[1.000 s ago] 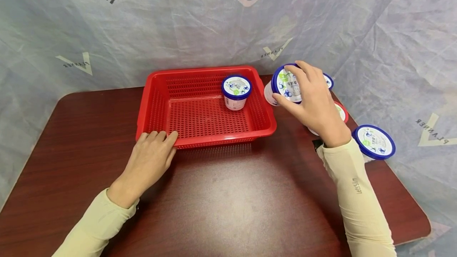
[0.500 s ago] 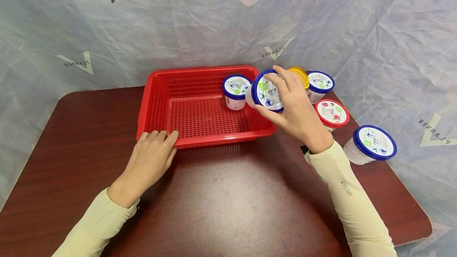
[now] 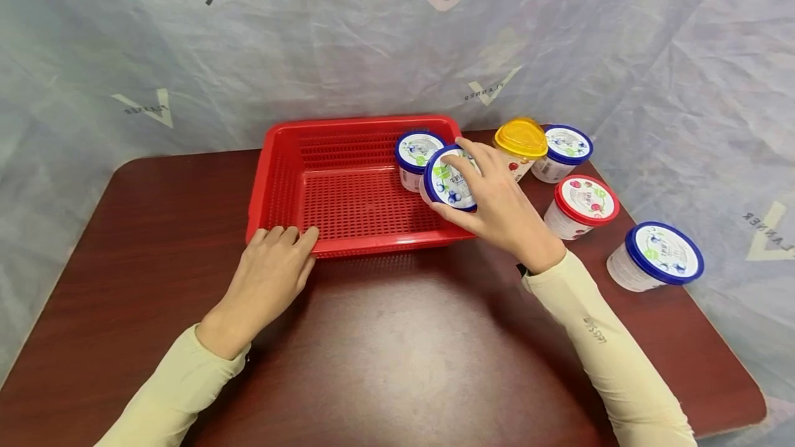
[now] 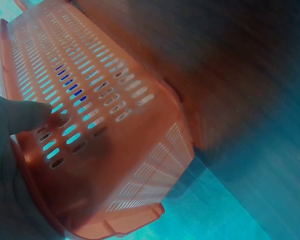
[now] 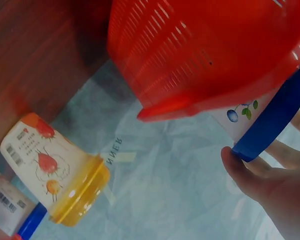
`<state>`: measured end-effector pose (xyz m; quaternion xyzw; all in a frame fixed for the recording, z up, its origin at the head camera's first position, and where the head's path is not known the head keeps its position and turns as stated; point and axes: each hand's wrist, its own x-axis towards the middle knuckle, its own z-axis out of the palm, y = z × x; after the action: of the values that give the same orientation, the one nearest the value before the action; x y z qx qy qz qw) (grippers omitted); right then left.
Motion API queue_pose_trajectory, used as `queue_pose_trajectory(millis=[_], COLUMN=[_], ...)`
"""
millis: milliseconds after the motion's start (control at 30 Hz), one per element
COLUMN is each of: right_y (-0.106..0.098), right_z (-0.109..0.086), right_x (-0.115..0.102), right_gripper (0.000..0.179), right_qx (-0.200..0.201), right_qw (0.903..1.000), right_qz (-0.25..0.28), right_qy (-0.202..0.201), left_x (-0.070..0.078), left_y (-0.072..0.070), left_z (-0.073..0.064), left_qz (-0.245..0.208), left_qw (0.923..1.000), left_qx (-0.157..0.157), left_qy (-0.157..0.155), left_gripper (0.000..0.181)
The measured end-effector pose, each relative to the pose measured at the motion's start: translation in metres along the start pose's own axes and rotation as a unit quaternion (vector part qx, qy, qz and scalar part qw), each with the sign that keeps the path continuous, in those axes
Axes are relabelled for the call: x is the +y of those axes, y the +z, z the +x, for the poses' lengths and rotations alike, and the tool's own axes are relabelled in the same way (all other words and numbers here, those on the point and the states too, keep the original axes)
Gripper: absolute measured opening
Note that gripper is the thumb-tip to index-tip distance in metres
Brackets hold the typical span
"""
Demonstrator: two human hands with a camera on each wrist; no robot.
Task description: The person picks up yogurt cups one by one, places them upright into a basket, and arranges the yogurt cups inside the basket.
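In the head view my left hand (image 3: 266,283) grips the near-left rim of a red plastic basket (image 3: 379,245). Its thumb (image 4: 32,116) lies against the basket's slotted outer wall in the left wrist view. My right hand (image 3: 499,211) holds a blue-lidded yogurt cup (image 3: 446,181) by its lid, over the basket's right end. That cup is tilted, its lid facing me. The right wrist view shows the thumb at the edge of the blue lid (image 5: 277,122), the cup's lower part hidden behind the basket. Another blue-lidded yogurt cup (image 3: 411,179) stands upright inside the basket at the right.
Right of the basket on the dark wooden table (image 3: 385,336) stand a yellow-lidded cup (image 3: 520,145), a blue-lidded cup (image 3: 564,152), a red-lidded cup (image 3: 580,205) and another blue-lidded cup (image 3: 655,257) near the right edge. A grey sheet (image 3: 310,40) hangs behind the table.
My right hand has carried the held yogurt cup left and down, from beside the basket to over its right end. The left hand stays on the rim. The view has shifted slightly.
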<state>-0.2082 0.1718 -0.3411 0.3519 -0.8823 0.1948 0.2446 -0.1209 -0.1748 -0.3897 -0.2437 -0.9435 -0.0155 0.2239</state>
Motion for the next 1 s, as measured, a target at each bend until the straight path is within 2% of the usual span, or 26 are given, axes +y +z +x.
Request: queue_pose_trajectory(millis=[267, 500, 733, 1000], right_y=[0.011, 0.025, 0.025, 0.028], right_z=[-0.003, 0.007, 0.014, 0.018], right_x=[0.004, 0.006, 0.007, 0.011], right_gripper=[0.067, 0.066, 0.07, 0.071], right_qx=[-0.029, -0.077, -0.129, -0.167], right_qw=[0.9995, 0.9971, 0.9916, 0.9856], right_qz=[0.002, 0.003, -0.001, 0.004], right_qy=[0.011, 0.001, 0.015, 0.026], left_x=[0.003, 0.0, 0.0, 0.0], left_y=[0.002, 0.001, 0.0, 0.003], left_z=[0.003, 0.001, 0.001, 0.0], left_qz=[0.003, 0.01, 0.007, 0.005], left_qw=[0.9999, 0.9999, 0.9999, 1.0], left_qx=[-0.009, -0.012, -0.009, 0.003], left_qy=[0.005, -0.002, 0.0, 0.004], left_gripper=[0.034, 0.034, 0.034, 0.035])
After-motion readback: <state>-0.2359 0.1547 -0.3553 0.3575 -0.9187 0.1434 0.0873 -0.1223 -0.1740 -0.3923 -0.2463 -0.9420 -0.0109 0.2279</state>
